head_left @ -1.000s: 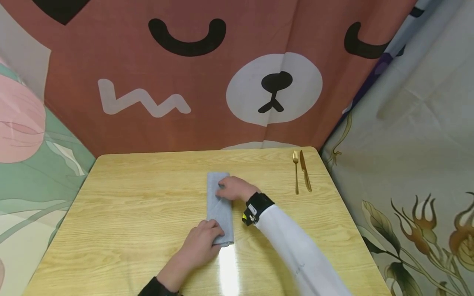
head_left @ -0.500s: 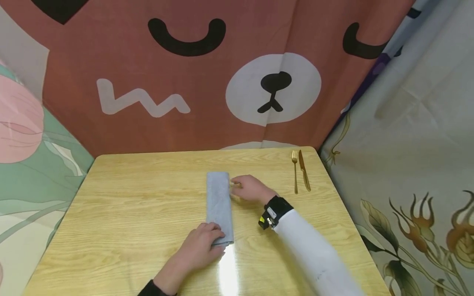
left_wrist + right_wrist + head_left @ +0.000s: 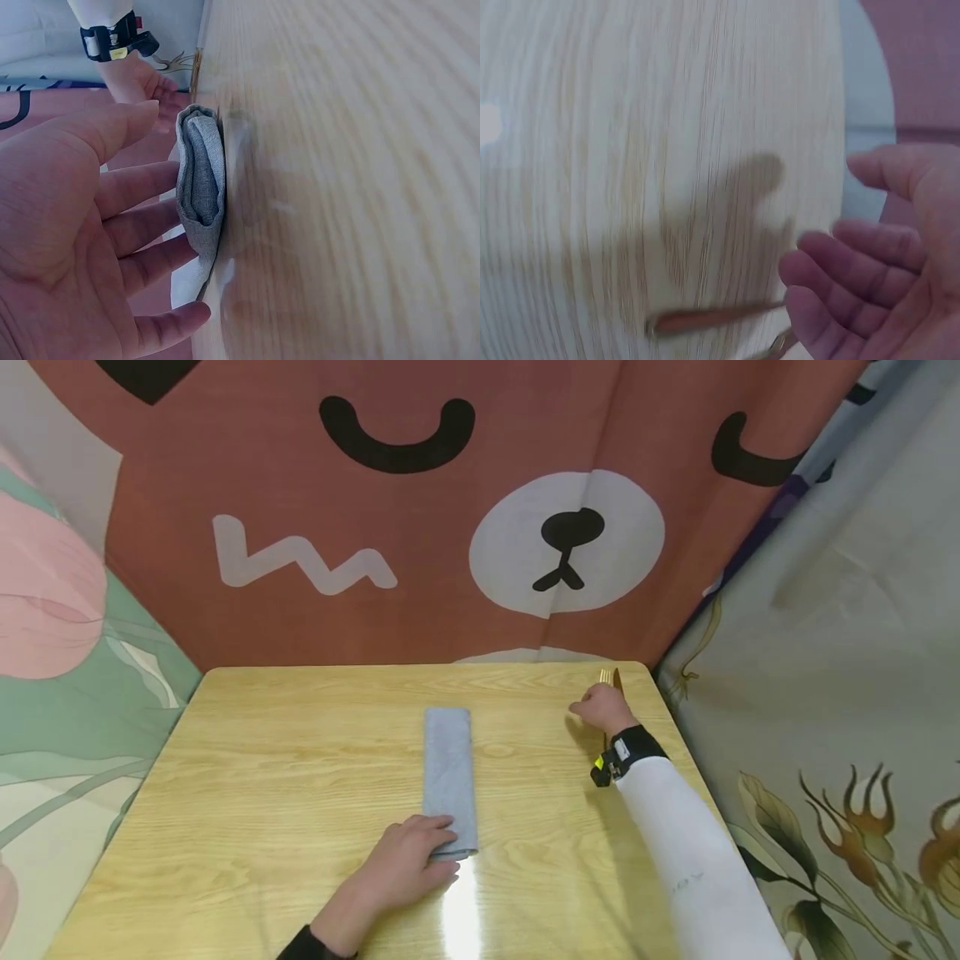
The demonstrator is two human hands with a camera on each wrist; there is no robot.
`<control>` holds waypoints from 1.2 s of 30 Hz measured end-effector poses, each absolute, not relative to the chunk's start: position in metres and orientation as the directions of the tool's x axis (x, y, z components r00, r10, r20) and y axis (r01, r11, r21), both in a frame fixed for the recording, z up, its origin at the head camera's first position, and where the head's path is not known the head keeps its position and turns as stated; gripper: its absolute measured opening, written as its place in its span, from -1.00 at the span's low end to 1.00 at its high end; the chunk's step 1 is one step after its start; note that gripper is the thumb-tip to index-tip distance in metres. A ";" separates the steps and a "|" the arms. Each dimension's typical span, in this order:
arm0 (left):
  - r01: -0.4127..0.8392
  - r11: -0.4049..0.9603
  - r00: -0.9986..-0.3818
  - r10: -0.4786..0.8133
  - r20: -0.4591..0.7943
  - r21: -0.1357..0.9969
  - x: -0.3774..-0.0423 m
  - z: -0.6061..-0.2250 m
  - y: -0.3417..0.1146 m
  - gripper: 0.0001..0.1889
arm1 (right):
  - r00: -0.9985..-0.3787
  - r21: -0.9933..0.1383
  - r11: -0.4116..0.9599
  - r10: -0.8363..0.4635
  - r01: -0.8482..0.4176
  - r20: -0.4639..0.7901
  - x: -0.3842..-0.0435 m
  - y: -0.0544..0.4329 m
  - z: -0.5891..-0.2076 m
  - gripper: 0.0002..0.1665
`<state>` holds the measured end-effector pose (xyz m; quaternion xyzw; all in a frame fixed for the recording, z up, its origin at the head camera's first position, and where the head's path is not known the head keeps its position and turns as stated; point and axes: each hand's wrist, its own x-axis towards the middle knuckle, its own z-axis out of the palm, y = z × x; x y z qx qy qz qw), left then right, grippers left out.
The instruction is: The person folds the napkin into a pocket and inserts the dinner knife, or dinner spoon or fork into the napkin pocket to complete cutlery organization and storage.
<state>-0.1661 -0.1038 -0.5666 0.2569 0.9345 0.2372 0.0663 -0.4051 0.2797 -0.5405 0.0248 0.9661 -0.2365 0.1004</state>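
Observation:
A grey-blue cloth (image 3: 448, 768), folded into a long narrow strip, lies on the wooden table in the middle of the head view. My left hand (image 3: 408, 860) rests at its near end, fingers on top; the left wrist view shows the rolled layers of the cloth (image 3: 201, 169) against relaxed fingers. Over at the far right corner, my right hand (image 3: 606, 708) hovers above a gold fork (image 3: 605, 676) and hides most of it. Beside the fork, a gold knife (image 3: 617, 680) shows only its blade end. In the right wrist view the loosely bent fingers hold nothing, above the fork handle (image 3: 705, 319).
The pale wooden table (image 3: 285, 777) ends at a brown curtain (image 3: 420, 618) with a bear print at the back. A flowered curtain (image 3: 810, 710) hangs along the right edge, and a green and pink one (image 3: 142, 635) along the left.
My right hand has left the cloth and moved right across the table to the fork and knife. The left hand has stayed at the cloth's near end.

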 end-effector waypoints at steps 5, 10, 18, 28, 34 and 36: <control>0.450 0.757 -0.854 0.520 -0.018 0.474 -0.165 -0.564 -0.103 -0.50 | -0.979 -0.367 0.911 0.147 0.188 -0.139 -0.410 0.301 -0.540 -0.60; 0.446 0.767 -0.854 0.519 -0.037 0.461 -0.163 -0.565 -0.103 -0.48 | -0.949 -0.323 0.899 0.239 0.296 -0.205 -0.410 0.309 -0.538 -0.45; 0.431 0.779 -0.859 0.509 -0.059 0.455 -0.164 -0.567 -0.104 -0.47 | -0.940 -0.264 0.917 0.236 0.300 -0.248 -0.410 0.310 -0.543 -0.48; 0.424 0.776 -0.857 0.511 -0.071 0.468 -0.167 -0.564 -0.104 -0.47 | -0.930 -0.264 0.908 0.256 0.326 -0.265 -0.416 0.306 -0.555 -0.57; 0.425 0.774 -0.854 0.514 -0.076 0.469 -0.166 -0.563 -0.104 -0.47 | -0.930 -0.247 0.928 0.197 0.278 -0.309 -0.416 0.299 -0.548 -0.72; 0.424 0.773 -0.854 0.515 -0.077 0.473 -0.166 -0.564 -0.104 -0.47 | -0.930 -0.246 0.933 0.177 0.263 -0.322 -0.415 0.299 -0.548 -0.75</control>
